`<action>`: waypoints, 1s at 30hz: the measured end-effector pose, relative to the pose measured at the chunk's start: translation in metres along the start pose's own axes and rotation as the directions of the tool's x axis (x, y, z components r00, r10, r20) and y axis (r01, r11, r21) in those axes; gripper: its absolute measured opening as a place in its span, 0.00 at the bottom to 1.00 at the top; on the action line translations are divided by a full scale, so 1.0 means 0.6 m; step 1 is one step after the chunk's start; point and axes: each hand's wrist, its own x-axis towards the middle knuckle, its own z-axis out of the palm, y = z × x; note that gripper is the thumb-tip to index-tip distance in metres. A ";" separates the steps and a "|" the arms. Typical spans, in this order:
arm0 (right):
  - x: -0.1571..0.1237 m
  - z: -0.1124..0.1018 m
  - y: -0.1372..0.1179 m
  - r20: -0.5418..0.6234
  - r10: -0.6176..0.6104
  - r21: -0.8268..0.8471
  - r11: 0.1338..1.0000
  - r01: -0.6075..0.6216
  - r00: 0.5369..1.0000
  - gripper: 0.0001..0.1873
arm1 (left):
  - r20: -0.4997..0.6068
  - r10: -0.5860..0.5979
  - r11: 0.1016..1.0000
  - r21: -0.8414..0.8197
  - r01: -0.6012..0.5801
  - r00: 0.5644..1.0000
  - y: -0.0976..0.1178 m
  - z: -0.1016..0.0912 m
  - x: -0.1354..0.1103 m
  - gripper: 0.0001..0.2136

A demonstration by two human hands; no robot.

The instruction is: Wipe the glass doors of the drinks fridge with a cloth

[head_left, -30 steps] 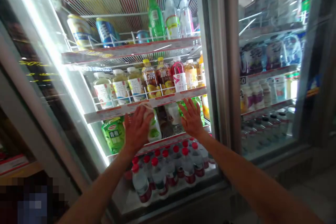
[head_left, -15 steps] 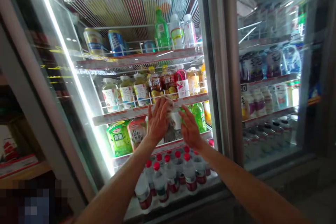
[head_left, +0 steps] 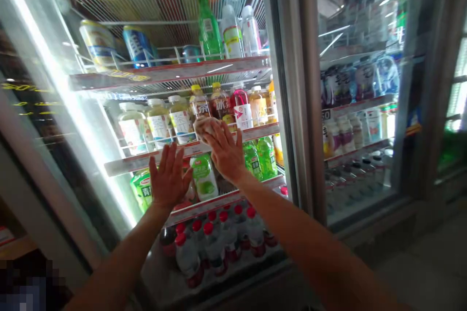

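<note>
A pale, crumpled cloth [head_left: 205, 126] lies under the fingers of my right hand [head_left: 226, 151], which presses it against the glass door of a lit drinks fridge. Behind it, yellow-capped tea bottles [head_left: 199, 101] stand on the middle shelf. My left hand [head_left: 168, 177] is open, its fingers stretched upward, at the glass in front of the shelf edge [head_left: 127, 164]. Between the two hands a green-and-white drink carton [head_left: 204, 177] shows. My left hand partly covers a green pack [head_left: 142, 188]. Whether the left palm touches the glass I cannot tell.
A metal door frame [head_left: 304, 82] stands right of my hands, with a second glass-fronted fridge [head_left: 355, 131] beyond it. Red-capped bottles [head_left: 215, 248] fill the bottom shelf. Cans [head_left: 136, 46] and a green bottle [head_left: 209, 31] stand higher up. A bright light strip [head_left: 62, 82] runs down the left.
The cloth, under my left hand before, is now under my right hand. My left hand has moved left and down, while the right has moved left and up. The view has shifted slightly.
</note>
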 end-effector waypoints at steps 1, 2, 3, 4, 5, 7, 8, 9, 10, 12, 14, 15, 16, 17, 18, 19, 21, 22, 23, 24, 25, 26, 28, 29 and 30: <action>-0.019 -0.002 0.025 -0.030 -0.005 -0.007 1.000 0.005 1.000 0.23 | 0.011 -0.013 1.000 -0.010 0.013 1.000 0.004 0.003 -0.001 0.31; -0.048 -0.008 0.054 -0.056 0.019 -0.016 1.000 -0.020 0.998 0.23 | 0.018 -0.031 0.999 -0.016 0.031 0.999 0.008 0.005 -0.003 0.30; -0.083 -0.016 0.085 -0.075 0.079 -0.024 0.996 -0.081 0.994 0.24 | 0.019 -0.050 0.999 -0.016 0.050 0.999 0.012 0.006 -0.005 0.30; -0.120 -0.025 0.115 -0.112 0.147 -0.036 0.988 -0.152 0.983 0.25 | 0.012 -0.069 0.998 -0.012 0.069 0.998 0.015 0.007 -0.006 0.29; -0.156 -0.035 0.143 -0.139 0.219 -0.052 0.972 -0.228 0.966 0.26 | 0.001 -0.084 0.996 -0.005 0.084 0.996 0.018 0.009 -0.008 0.29; -0.208 -0.048 0.178 -0.158 0.289 -0.060 0.952 -0.301 0.944 0.28 | -0.022 -0.098 0.995 0.008 0.098 0.995 0.024 0.011 -0.011 0.28; -0.219 -0.050 0.181 -0.173 0.318 -0.058 0.941 -0.332 0.932 0.28 | -0.029 -0.098 0.995 0.010 0.098 0.995 0.025 0.012 -0.012 0.28; -0.221 -0.049 0.173 -0.185 0.341 -0.051 0.933 -0.356 0.922 0.29 | -0.035 -0.095 0.995 0.008 0.095 0.995 0.026 0.012 -0.012 0.28; -0.215 -0.046 0.155 -0.190 0.354 -0.039 0.929 -0.368 0.916 0.29 | -0.042 -0.093 0.996 0.003 0.093 0.995 0.027 0.013 -0.011 0.29; -0.191 -0.034 0.098 -0.134 0.320 -0.013 0.946 -0.325 0.938 0.28 | -0.058 -0.088 0.996 -0.015 0.088 0.994 0.026 0.012 -0.009 0.28; -0.171 -0.025 0.036 0.001 0.121 0.023 0.992 -0.121 0.993 0.28 | -0.067 -0.076 0.997 -0.025 0.074 0.995 0.024 0.011 -0.008 0.28; -0.169 -0.024 0.014 0.055 -0.013 0.048 0.999 0.010 0.998 0.27 | -0.066 -0.065 0.998 -0.021 0.063 0.996 0.024 0.010 -0.009 0.28; -0.171 -0.025 0.001 0.091 -0.131 0.071 0.990 0.125 0.987 0.27 | -0.062 -0.053 0.999 -0.012 0.052 0.997 0.024 0.008 -0.012 0.28; -0.178 -0.029 0.001 0.113 -0.211 0.085 0.976 0.202 0.971 0.26 | -0.055 -0.045 0.999 0.000 0.045 0.997 0.025 0.007 -0.016 0.29; -0.188 -0.036 0.013 0.126 -0.239 0.085 0.970 0.230 0.963 0.26 | -0.047 -0.041 0.999 0.008 0.041 0.998 0.026 0.006 -0.021 0.29; -0.198 -0.044 0.036 0.133 -0.213 0.068 0.976 0.206 0.968 0.26 | -0.036 -0.040 0.999 0.014 0.040 0.999 0.028 0.005 -0.028 0.29; -0.215 -0.058 0.098 0.115 -0.016 -0.012 1.000 0.018 0.993 0.25 | -0.018 -0.045 0.999 0.018 0.045 0.999 0.033 0.004 -0.041 0.30; -0.220 -0.063 0.128 0.064 0.124 -0.060 0.991 -0.121 0.990 0.26 | -0.015 -0.050 0.999 0.019 0.050 0.999 0.036 0.005 -0.046 0.30; -0.222 -0.065 0.150 0.001 0.253 -0.090 0.963 -0.252 0.967 0.26 | -0.016 -0.053 0.998 0.020 0.053 0.998 0.038 0.005 -0.050 0.30; -0.223 -0.065 0.160 -0.059 0.352 -0.101 0.929 -0.356 0.934 0.27 | -0.016 -0.055 0.998 0.020 0.055 0.998 0.039 0.006 -0.052 0.30; -0.223 -0.062 0.156 -0.098 0.407 -0.096 0.904 -0.416 0.908 0.28 | -0.018 -0.058 0.998 0.021 0.059 0.998 0.040 0.007 -0.053 0.30; -0.223 -0.058 0.140 -0.098 0.413 -0.084 0.903 -0.421 0.905 0.28 | -0.018 -0.061 0.998 0.022 0.061 0.998 0.041 0.007 -0.053 0.30; -0.225 -0.049 0.082 -0.007 0.293 -0.049 0.955 -0.293 0.956 0.29 | -0.011 -0.062 0.998 0.023 0.062 0.998 0.041 0.007 -0.052 0.30; -0.228 -0.046 0.050 0.056 0.198 -0.024 0.980 -0.197 0.979 0.29 | -0.011 -0.059 0.998 0.026 0.059 0.998 0.042 0.006 -0.053 0.31; -0.232 -0.044 0.025 0.113 0.105 0.004 0.994 -0.106 0.988 0.28 | -0.010 -0.055 0.998 0.028 0.055 0.998 0.043 0.005 -0.055 0.31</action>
